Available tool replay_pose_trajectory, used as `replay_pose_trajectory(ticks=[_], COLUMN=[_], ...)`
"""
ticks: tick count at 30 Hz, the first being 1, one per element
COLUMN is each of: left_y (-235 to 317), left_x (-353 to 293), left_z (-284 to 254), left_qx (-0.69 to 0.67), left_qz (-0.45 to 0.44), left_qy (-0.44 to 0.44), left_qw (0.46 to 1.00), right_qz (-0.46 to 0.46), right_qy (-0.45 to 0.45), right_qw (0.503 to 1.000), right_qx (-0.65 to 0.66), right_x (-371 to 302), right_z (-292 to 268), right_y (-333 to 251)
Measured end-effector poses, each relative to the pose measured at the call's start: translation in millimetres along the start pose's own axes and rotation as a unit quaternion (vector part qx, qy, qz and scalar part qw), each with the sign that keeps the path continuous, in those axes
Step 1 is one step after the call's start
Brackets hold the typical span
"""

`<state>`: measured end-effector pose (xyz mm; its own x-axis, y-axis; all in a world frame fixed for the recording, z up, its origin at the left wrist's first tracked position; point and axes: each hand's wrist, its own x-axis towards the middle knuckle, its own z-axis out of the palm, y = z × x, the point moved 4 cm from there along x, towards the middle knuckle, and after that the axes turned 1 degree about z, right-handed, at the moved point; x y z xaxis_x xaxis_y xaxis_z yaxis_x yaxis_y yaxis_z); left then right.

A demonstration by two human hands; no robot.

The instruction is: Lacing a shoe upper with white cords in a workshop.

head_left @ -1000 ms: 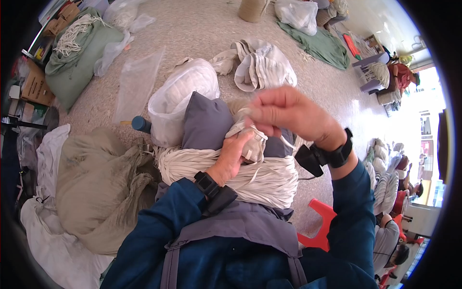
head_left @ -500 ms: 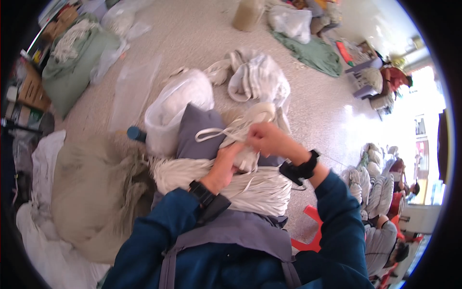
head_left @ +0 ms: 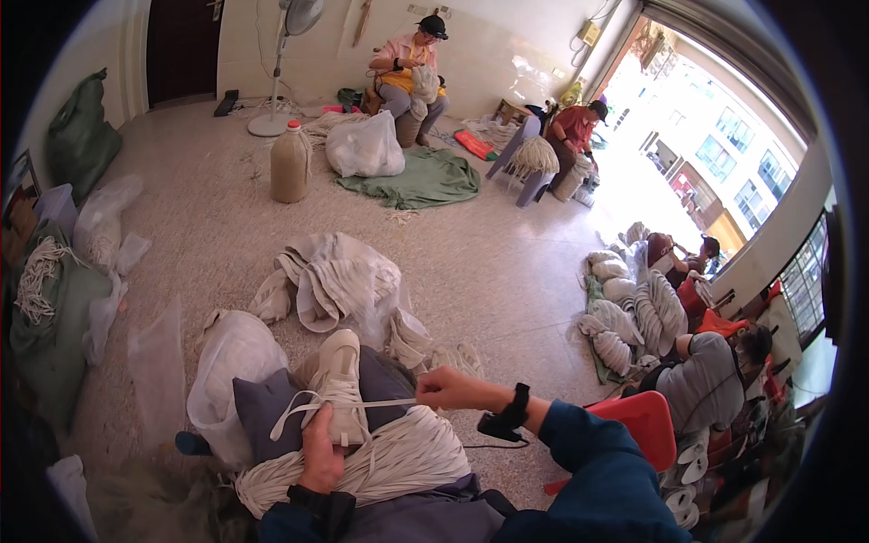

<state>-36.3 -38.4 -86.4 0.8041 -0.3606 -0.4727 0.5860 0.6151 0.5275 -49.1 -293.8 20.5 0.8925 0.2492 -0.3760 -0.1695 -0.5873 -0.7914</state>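
Note:
A cream lace-up shoe rests toe away from me against the grey cloth over my lap. My left hand grips its near left side, thumb up along the lacing. To the right, my right hand is closed on a flat white shoelace, which runs taut from the shoe's eyelets. Another length of lace loops loosely out to the left of the shoe. Below both hands, a thick bundle of off-white laces lies across my lap.
A white plastic bag and a heap of pale fabric pieces lie just ahead. At right is a red stool. Co-workers sit by the far wall and at right, near stacked shoe parts. A capped jug and fan stand farther off.
My right hand has moved away from the shoe to the right, drawing the lace out straight. My left hand stays at the shoe. The view has tilted up, showing more of the room.

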Motion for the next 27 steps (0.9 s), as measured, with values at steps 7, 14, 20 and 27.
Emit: replay_pose_trajectory(ticks=[7, 14, 20, 27], left_y=[-3.5, -2.0, -0.5, 2.3], left_x=[-2.4, -3.1, -5.7, -8.3], left_z=[-10.3, 8.1, 6.3, 7.5], left_qx=[-0.038, -0.046, -0.049, -0.051], left_qz=[0.021, 0.023, -0.007, 0.010], left_qy=[0.044, -0.003, -0.008, 0.004], left_qw=[0.998, 0.999, 0.999, 0.999], right_qz=[0.180, -0.045, -0.147, -0.097], right_qy=[-0.044, -0.005, -0.025, -0.022], right_qw=[0.982, 0.997, 0.984, 0.994], right_qx=[0.028, 0.069, 0.094, 0.039], right_x=[-34.8, 10.8, 78.3, 98.3], right_z=[-10.0, -43.0, 8.6, 59.0], right_y=[41.9, -106.4, -128.3, -56.2])
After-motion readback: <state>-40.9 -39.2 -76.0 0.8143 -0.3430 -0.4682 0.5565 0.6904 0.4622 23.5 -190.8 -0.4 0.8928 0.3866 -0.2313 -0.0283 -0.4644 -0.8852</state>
